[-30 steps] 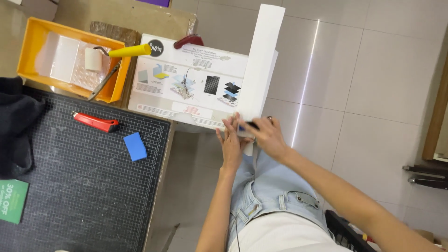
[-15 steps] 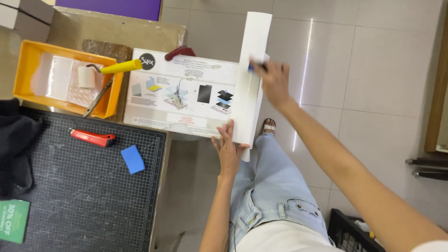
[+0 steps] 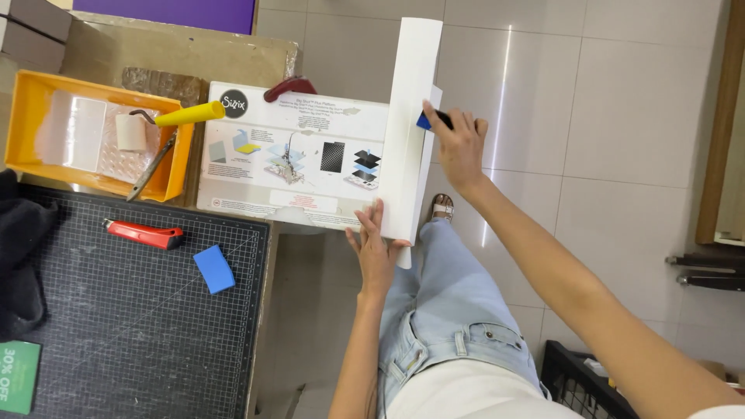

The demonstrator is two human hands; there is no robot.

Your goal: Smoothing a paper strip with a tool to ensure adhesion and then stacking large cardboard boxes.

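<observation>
A: What has changed in the head view?

B: The right hand, closed on a blue tool, has been carried up the white sheet.

A: And the left hand?

B: It is pressed flat, open, on the box corner at the desk edge.

The brown worktop carries a yellow tray near its far edge and a black gridded cutting mat over its near part. A white printed box overhangs the right edge. On the mat lie a red cutter and a blue block.
</observation>
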